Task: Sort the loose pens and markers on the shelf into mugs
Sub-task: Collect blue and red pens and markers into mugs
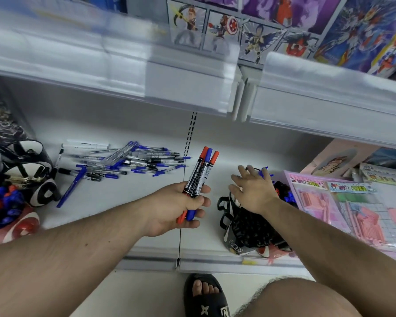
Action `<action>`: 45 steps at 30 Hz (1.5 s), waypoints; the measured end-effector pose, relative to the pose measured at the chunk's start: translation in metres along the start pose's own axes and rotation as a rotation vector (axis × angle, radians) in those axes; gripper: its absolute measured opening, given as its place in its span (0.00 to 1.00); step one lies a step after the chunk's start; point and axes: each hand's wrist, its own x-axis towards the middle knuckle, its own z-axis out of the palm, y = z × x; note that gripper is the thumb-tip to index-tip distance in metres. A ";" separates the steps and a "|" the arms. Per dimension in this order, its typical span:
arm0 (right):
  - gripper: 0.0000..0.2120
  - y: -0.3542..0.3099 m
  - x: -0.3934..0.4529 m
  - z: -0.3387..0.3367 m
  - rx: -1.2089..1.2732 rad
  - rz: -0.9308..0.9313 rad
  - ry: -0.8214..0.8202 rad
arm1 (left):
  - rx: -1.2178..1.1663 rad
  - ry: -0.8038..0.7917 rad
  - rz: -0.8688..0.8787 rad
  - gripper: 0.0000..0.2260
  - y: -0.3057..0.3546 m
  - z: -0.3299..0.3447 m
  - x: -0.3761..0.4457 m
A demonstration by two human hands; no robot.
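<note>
The left hand grips three red- and blue-capped markers — the right hand, fingers spread, hovers over a black-and-white mug just beside it.

Left hand grips three markers above shelf.

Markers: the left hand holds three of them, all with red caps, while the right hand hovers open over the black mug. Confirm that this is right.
Not quite. The head view shows the left hand holding three markers, but only two caps are red; the middle one is blue. The rest stands: the right hand hovers open over the black mug.
</note>
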 end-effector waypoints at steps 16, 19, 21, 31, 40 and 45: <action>0.12 -0.186 -0.077 -0.133 1.473 0.132 -0.131 | -0.193 -0.020 0.114 0.08 0.018 -0.042 -0.076; 0.11 -0.216 -0.073 -0.133 1.551 0.227 -0.096 | -0.202 -0.001 0.107 0.08 0.017 -0.065 -0.092; 0.08 -0.230 -0.068 -0.137 1.522 0.236 -0.023 | -0.079 0.108 0.107 0.09 0.014 -0.085 -0.101; 0.08 -0.296 -0.086 -0.138 0.898 -0.245 -0.490 | -0.017 0.451 0.256 0.09 0.009 -0.171 -0.155; 0.06 -0.332 -0.070 -0.137 1.339 -0.161 -0.502 | -0.271 0.594 0.307 0.07 -0.002 -0.227 -0.174; 0.06 -0.365 -0.059 -0.123 2.120 0.259 -0.308 | -0.442 0.614 0.326 0.04 -0.002 -0.245 -0.178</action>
